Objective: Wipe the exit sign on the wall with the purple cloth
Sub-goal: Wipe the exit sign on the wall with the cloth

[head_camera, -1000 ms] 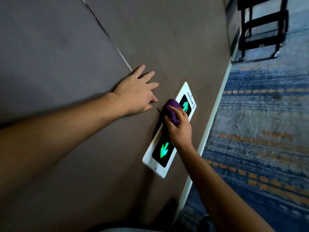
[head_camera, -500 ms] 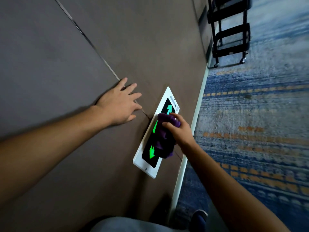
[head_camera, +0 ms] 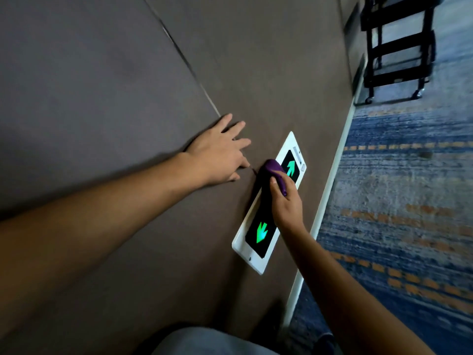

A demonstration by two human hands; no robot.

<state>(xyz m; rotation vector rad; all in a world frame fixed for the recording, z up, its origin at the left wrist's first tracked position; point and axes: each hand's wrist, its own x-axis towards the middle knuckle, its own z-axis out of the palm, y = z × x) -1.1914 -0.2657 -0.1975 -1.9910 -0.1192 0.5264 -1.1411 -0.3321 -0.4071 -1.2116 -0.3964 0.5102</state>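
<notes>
**Exit Sign Wipe: Cloth on the Upper Middle of the Panel**

While the left hand [head_camera: 220, 152] lies flat against the brown-grey wall panel [head_camera: 128, 85] with its fingers spread and nothing in it, the right hand [head_camera: 285, 201] grips the bunched purple cloth [head_camera: 271, 169] and presses it against the white-framed rectangular exit sign [head_camera: 249, 257]. The sign is mounted low on the wall, close above the pale skirting strip [head_camera: 322, 201] that runs along the floor line. The face of the sign is black. One lit green arrow [head_camera: 261, 233] shows near its nearer end, and a second lit green arrow [head_camera: 290, 168] shows near its far end.

The cloth sits between the two arrows, toward the far one, and covers the middle part of the black face. The right thumb lies over the cloth, and a fold of purple fabric shows beside the fingers. The right wrist crosses the sign's lower edge.

The left hand is just beside the sign's upper edge, on a thin seam [head_camera: 189, 67] that runs diagonally across the wall. The two hands are near each other but apart.

A blue carpet with orange dashes [head_camera: 409, 201] covers the floor. A black wheeled frame [head_camera: 396, 47] stands at the far end of the wall.
</notes>
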